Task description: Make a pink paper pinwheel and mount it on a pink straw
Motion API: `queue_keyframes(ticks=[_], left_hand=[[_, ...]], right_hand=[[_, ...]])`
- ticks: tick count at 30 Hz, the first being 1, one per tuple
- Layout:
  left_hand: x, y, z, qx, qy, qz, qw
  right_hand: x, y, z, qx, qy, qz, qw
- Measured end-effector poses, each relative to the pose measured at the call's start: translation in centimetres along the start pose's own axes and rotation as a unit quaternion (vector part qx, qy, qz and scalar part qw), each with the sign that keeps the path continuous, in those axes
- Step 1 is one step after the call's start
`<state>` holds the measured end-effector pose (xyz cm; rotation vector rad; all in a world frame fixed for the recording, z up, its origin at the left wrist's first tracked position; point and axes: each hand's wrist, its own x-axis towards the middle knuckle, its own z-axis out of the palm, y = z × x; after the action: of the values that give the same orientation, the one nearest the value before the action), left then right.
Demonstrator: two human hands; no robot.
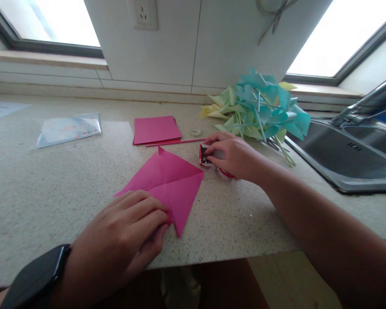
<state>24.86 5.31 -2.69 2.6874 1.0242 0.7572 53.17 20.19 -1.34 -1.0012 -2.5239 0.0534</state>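
A square of pink paper [183, 171] with crossed creases lies on the counter, one corner pointing toward me. My left hand [125, 227] is closed on its near left edge, thumb and fingers gripping the paper there. To the right of the sheet, my right hand [230, 154] has its thumb and fingers pinched at a small dark box with red edges [203, 155]; what lies between the fingertips is hidden. Beneath that palm shows a curved red piece [225, 173], mostly covered. A thin pink stick [175, 143] lies just beyond the sheet.
Behind the sheet sits a stack of pink paper squares [156, 130], with a small clear tape roll [195, 132] beside it. Blue and yellow-green paper pinwheels [260, 107] are heaped back right, near a steel sink [328, 159]. A clear plastic packet [69, 128] lies left.
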Motion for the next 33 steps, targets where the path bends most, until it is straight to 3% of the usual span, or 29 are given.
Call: queue_keyframes(ticks=[11,26,33], left_hand=[[-0.2,0.0,0.1,0.003,-0.003,-0.004,1.0],[-0.1,0.0,0.1,0.001,-0.003,-0.012,1.0],[0.1,0.2,-0.4,-0.057,-0.008,-0.091,0.994]], right_hand=[[0.1,-0.4,-0.3,-0.027,-0.036,0.029,0.999],[0.1,-0.5,-0.3,-0.01,-0.002,0.037,0.999],[0.2,-0.8,-1.0,0.002,0.068,0.042,0.997]])
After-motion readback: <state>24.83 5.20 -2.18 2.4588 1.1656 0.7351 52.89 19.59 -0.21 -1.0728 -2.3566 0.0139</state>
